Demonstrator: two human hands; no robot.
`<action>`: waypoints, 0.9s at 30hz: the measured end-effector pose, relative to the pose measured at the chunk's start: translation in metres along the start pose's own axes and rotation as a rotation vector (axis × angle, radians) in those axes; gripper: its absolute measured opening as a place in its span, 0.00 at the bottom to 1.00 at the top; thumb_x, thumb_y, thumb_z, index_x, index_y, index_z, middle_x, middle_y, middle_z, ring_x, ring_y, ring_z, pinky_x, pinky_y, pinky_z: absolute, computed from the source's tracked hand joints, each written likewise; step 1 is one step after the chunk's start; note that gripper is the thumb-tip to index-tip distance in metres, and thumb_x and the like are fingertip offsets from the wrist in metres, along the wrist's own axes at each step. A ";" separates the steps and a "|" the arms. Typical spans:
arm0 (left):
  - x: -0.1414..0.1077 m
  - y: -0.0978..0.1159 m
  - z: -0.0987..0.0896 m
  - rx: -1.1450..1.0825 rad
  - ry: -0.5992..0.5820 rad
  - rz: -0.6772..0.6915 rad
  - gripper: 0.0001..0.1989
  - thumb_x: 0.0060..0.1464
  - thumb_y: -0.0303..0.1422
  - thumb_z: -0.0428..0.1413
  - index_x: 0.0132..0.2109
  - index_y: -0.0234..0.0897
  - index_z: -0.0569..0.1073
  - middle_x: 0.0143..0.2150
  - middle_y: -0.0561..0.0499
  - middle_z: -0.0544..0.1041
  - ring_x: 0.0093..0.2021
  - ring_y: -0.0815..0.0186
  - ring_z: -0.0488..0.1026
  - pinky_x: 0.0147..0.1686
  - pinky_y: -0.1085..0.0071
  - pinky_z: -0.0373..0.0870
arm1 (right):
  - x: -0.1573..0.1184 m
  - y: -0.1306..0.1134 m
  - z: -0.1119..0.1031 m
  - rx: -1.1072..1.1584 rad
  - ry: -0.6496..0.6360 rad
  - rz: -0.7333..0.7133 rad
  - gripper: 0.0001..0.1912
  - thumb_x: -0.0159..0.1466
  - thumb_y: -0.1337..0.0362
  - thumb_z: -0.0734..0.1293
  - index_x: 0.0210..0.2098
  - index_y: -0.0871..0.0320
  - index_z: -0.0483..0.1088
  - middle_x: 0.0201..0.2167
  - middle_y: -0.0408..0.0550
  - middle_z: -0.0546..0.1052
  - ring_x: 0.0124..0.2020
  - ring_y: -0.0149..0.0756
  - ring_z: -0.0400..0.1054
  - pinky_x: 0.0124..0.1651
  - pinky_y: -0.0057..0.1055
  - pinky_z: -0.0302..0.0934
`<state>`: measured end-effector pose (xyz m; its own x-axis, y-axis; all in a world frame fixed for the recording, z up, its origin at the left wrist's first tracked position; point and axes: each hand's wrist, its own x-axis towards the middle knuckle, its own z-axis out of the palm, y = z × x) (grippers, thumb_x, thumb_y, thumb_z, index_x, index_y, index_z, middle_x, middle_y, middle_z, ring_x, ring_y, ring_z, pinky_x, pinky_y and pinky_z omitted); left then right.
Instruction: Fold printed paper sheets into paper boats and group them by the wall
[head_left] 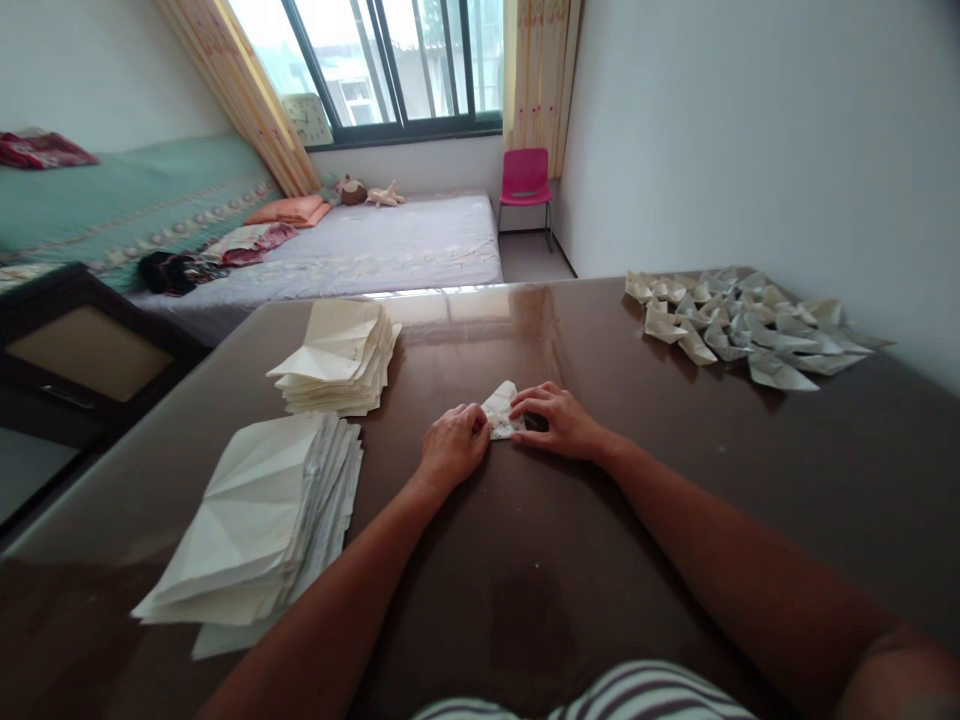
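Note:
A small folded piece of paper point(498, 408), pale with printed marks and a pointed top, lies on the brown table between my two hands. My left hand point(454, 442) is curled closed at its left edge, with the fingertips pressed on the paper. From the other side my right hand point(561, 422) grips the right edge, fingers bent over the top and thumb at the lower corner. The fingers partly cover the paper, so its full shape is hidden.
Two stacks of creased sheets, a far stack point(341, 345) and a near stack point(255, 500), stand at the left. Many folded paper boats point(739, 320) cluster at the back right of the glossy table point(480, 590). Beyond are a bed point(435, 235) and a pink chair point(525, 178).

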<state>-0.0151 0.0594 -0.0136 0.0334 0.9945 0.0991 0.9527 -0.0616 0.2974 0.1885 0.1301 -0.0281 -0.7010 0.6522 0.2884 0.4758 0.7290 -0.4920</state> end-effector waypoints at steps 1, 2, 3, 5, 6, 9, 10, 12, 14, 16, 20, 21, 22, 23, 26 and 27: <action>0.000 0.000 0.000 0.004 -0.001 -0.002 0.10 0.60 0.39 0.48 0.37 0.40 0.71 0.36 0.51 0.75 0.36 0.65 0.70 0.33 0.72 0.59 | 0.000 0.001 0.000 -0.004 -0.003 -0.003 0.15 0.59 0.52 0.69 0.42 0.51 0.75 0.50 0.45 0.74 0.51 0.41 0.62 0.53 0.39 0.55; 0.000 0.000 0.000 0.009 -0.003 -0.007 0.10 0.60 0.39 0.48 0.37 0.41 0.71 0.36 0.52 0.75 0.37 0.65 0.71 0.33 0.72 0.59 | 0.000 0.001 0.000 -0.008 -0.003 -0.009 0.16 0.58 0.51 0.69 0.43 0.50 0.75 0.50 0.46 0.74 0.51 0.41 0.62 0.53 0.40 0.55; 0.001 0.000 0.000 0.016 -0.006 -0.011 0.10 0.60 0.39 0.48 0.37 0.41 0.70 0.36 0.52 0.75 0.37 0.65 0.71 0.33 0.72 0.59 | 0.000 0.002 0.001 -0.008 -0.004 -0.020 0.16 0.58 0.52 0.69 0.44 0.50 0.75 0.50 0.46 0.74 0.51 0.41 0.62 0.53 0.40 0.55; 0.001 0.001 0.000 0.030 -0.014 -0.019 0.09 0.60 0.39 0.48 0.37 0.41 0.70 0.36 0.52 0.75 0.37 0.65 0.71 0.32 0.71 0.59 | -0.001 0.005 0.002 -0.005 -0.010 -0.053 0.16 0.59 0.53 0.69 0.46 0.48 0.74 0.49 0.46 0.75 0.50 0.41 0.63 0.52 0.40 0.56; 0.001 0.001 0.000 0.037 -0.016 -0.021 0.09 0.60 0.39 0.48 0.37 0.41 0.70 0.36 0.52 0.75 0.38 0.64 0.71 0.32 0.71 0.59 | -0.001 0.005 0.002 -0.007 -0.016 -0.071 0.15 0.60 0.53 0.69 0.46 0.46 0.74 0.49 0.45 0.75 0.50 0.41 0.63 0.52 0.40 0.56; 0.001 0.000 0.001 0.049 -0.015 -0.026 0.10 0.60 0.40 0.48 0.38 0.41 0.69 0.37 0.52 0.75 0.38 0.64 0.71 0.32 0.71 0.59 | -0.002 0.007 0.002 -0.033 -0.027 -0.110 0.11 0.61 0.55 0.67 0.44 0.41 0.76 0.48 0.42 0.75 0.49 0.40 0.64 0.53 0.40 0.55; 0.001 0.000 0.001 0.052 -0.015 -0.026 0.10 0.61 0.40 0.48 0.38 0.42 0.69 0.37 0.52 0.75 0.38 0.64 0.71 0.32 0.71 0.58 | -0.002 0.007 0.002 -0.043 -0.028 -0.116 0.10 0.62 0.55 0.67 0.43 0.41 0.76 0.48 0.42 0.75 0.49 0.39 0.64 0.53 0.40 0.55; 0.001 -0.001 0.002 0.057 -0.013 -0.024 0.10 0.61 0.40 0.47 0.37 0.42 0.69 0.37 0.52 0.75 0.38 0.64 0.71 0.31 0.71 0.58 | -0.002 0.007 0.002 -0.051 -0.033 -0.121 0.10 0.62 0.55 0.67 0.43 0.39 0.76 0.49 0.41 0.75 0.49 0.39 0.64 0.53 0.40 0.55; 0.001 -0.001 0.002 0.060 -0.009 -0.019 0.09 0.61 0.40 0.47 0.38 0.42 0.68 0.36 0.53 0.75 0.38 0.64 0.71 0.31 0.71 0.58 | -0.002 0.007 0.002 -0.053 -0.037 -0.121 0.11 0.62 0.54 0.67 0.43 0.39 0.76 0.48 0.41 0.76 0.49 0.39 0.64 0.53 0.40 0.55; 0.000 0.000 0.004 0.061 0.004 -0.014 0.09 0.61 0.40 0.48 0.39 0.42 0.68 0.36 0.53 0.74 0.37 0.65 0.71 0.31 0.71 0.58 | -0.001 0.008 0.002 -0.055 -0.042 -0.124 0.11 0.62 0.54 0.67 0.43 0.39 0.76 0.48 0.41 0.76 0.49 0.39 0.64 0.53 0.39 0.56; -0.002 0.001 0.006 0.099 0.094 0.025 0.09 0.61 0.39 0.49 0.43 0.41 0.68 0.40 0.51 0.73 0.40 0.64 0.69 0.33 0.71 0.61 | -0.001 0.009 0.001 -0.056 -0.048 -0.136 0.11 0.62 0.54 0.67 0.44 0.39 0.76 0.48 0.42 0.75 0.49 0.38 0.64 0.53 0.39 0.56; -0.003 0.001 0.006 0.115 0.120 0.052 0.09 0.61 0.39 0.49 0.43 0.40 0.69 0.41 0.51 0.73 0.42 0.64 0.68 0.34 0.71 0.62 | -0.001 0.010 0.001 -0.053 -0.052 -0.137 0.11 0.62 0.54 0.66 0.44 0.39 0.76 0.49 0.41 0.75 0.49 0.38 0.64 0.54 0.39 0.56; -0.004 0.001 0.006 0.132 0.142 0.088 0.09 0.62 0.39 0.49 0.42 0.40 0.69 0.41 0.50 0.72 0.43 0.63 0.68 0.35 0.71 0.63 | -0.001 0.010 0.001 -0.050 -0.056 -0.136 0.11 0.62 0.54 0.66 0.44 0.39 0.76 0.49 0.41 0.75 0.50 0.38 0.64 0.54 0.39 0.56; -0.005 0.000 0.006 0.145 0.156 0.130 0.10 0.62 0.39 0.48 0.41 0.40 0.70 0.41 0.50 0.72 0.45 0.63 0.67 0.37 0.70 0.64 | -0.001 0.011 0.000 -0.047 -0.061 -0.135 0.11 0.62 0.54 0.66 0.44 0.39 0.76 0.49 0.41 0.75 0.50 0.39 0.64 0.54 0.39 0.56; -0.006 -0.002 0.007 0.171 0.163 0.271 0.12 0.63 0.38 0.47 0.39 0.42 0.73 0.40 0.50 0.73 0.45 0.62 0.65 0.39 0.70 0.65 | -0.001 0.011 0.000 -0.046 -0.068 -0.135 0.11 0.63 0.54 0.66 0.44 0.39 0.76 0.49 0.41 0.75 0.50 0.39 0.63 0.54 0.40 0.56; -0.007 -0.002 0.007 0.176 0.156 0.320 0.11 0.64 0.37 0.47 0.41 0.42 0.74 0.40 0.51 0.74 0.45 0.63 0.65 0.40 0.70 0.65 | -0.001 0.010 0.000 -0.045 -0.069 -0.136 0.11 0.63 0.54 0.66 0.44 0.39 0.76 0.49 0.41 0.75 0.50 0.39 0.64 0.54 0.40 0.56</action>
<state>-0.0152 0.0533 -0.0220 0.3037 0.9019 0.3072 0.9393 -0.3374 0.0621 0.1946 0.1368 -0.0334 -0.7950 0.5318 0.2918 0.3959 0.8194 -0.4145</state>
